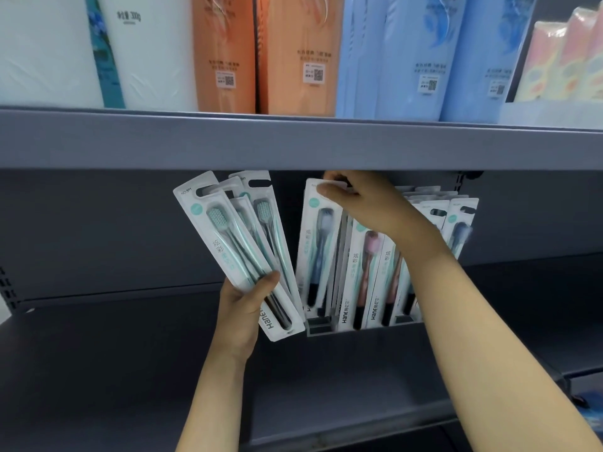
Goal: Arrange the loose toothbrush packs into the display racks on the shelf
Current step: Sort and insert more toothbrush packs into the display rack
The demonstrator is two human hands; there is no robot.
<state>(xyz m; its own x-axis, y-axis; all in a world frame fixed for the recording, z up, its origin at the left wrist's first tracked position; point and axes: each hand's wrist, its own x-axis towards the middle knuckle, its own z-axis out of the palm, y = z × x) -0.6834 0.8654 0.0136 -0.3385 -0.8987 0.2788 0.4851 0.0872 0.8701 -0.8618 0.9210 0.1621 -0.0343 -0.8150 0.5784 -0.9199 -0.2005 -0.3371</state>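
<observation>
Three toothbrush packs [228, 243] fan out from the left hand [243, 308], which grips them near their lower ends with the thumb across the front pack; their tops lean left and up toward the underside of the upper shelf [293, 141]. The front pack shows a green brush head.

The right hand [362, 200] reaches across to the rack [329, 329] at the back of the lower shelf [130, 353] and pinches the top edge of a blue-brush pack [318, 249] between thumb and fingers. That pack stands nearly upright at the left end of the rack, its foot down in the clear holder. Just to its right stand more packs in the rack, two with pink brushes [368, 275] at the front, partly covered by the right forearm. Farther right, behind the wrist, another row of packs [456, 220] stands upright, the nearest holding a dark blue brush.

The held fan and the blue-brush pack lie just beside each other, whether touching I cannot tell.

On the upper shelf stand tall wrapped goods: white rolls [98, 50] on the left, orange packages [261, 53] in the middle, blue packages [424, 57] to the right, and pink-and-yellow ones [567, 57] at the far right.
</observation>
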